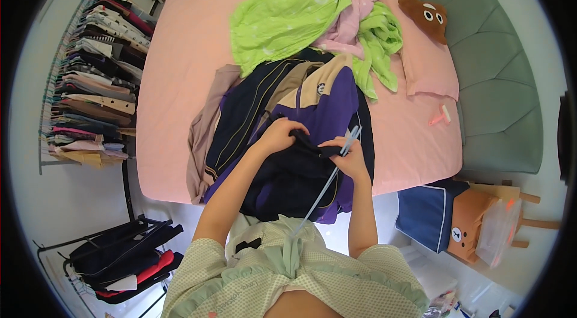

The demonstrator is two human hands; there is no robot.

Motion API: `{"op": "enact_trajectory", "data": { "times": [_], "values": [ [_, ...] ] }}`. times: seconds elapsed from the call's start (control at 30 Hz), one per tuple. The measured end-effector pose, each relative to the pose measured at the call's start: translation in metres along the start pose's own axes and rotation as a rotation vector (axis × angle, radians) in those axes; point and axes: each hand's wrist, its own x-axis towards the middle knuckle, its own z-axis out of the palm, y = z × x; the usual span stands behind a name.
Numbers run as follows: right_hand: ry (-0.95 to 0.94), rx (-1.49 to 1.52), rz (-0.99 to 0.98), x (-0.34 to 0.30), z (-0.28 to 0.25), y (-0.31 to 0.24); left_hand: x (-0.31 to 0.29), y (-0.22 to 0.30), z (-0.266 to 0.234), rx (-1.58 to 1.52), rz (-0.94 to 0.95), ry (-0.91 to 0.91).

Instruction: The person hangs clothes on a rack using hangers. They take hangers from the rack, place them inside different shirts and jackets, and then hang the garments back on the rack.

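Black trousers [282, 168] hang between my hands over the near edge of the bed. The fingers of my left hand [287, 135] are closed on their upper edge. With my right hand [350, 159] I grip a pale blue clothes hanger [324, 189], while its fingers also touch the black cloth. The hanger is seen nearly edge-on and slants down toward my lap. Just beyond my hands lies a purple and beige jacket [336, 98]. To its left are a dark navy garment with yellow piping [249, 101] and a dusty-pink garment [207, 131].
Green cloth [282, 23] and pink cloth [351, 20] lie crumpled farther back on the pink bed [180, 47]. A brown plush cushion [424, 17] and a pink-handled lint roller [442, 115] are at right. Clothes racks [102, 77] stand left; a blue storage box [421, 213] sits lower right.
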Motion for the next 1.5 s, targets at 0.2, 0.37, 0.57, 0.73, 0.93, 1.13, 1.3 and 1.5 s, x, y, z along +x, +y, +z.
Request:
{"op": "enact_trajectory", "data": {
  "times": [0.2,0.37,0.57,0.73,0.93,1.13,1.3,1.5],
  "values": [
    [0.095,-0.068,-0.273,-0.005,0.007,-0.035,-0.063,-0.013,-0.014,0.236,-0.226,0.123],
    [0.080,0.040,-0.427,-0.008,0.040,-0.076,-0.140,-0.033,-0.031,0.332,-0.258,0.605],
    [0.065,0.128,-0.609,-0.009,0.089,-0.118,-0.252,-0.031,-0.061,0.343,-0.568,0.938],
    [0.021,0.169,-0.607,-0.020,0.155,-0.144,-0.384,-0.058,-0.074,-0.215,-0.592,1.204],
    [-0.046,0.126,-0.486,-0.037,0.220,-0.152,-0.507,0.014,-0.086,-0.535,-0.463,1.249],
    [-0.273,0.194,-0.422,-0.076,0.299,-0.178,-0.614,0.072,-0.071,-0.489,-0.408,1.605],
    [-0.501,0.191,-0.289,-0.119,0.362,-0.188,-0.688,0.115,-0.050,-0.358,-0.383,1.919],
    [-0.568,0.138,-0.270,-0.162,0.417,-0.187,-0.723,0.158,-0.019,-0.222,-0.436,2.100]
  ]
}}
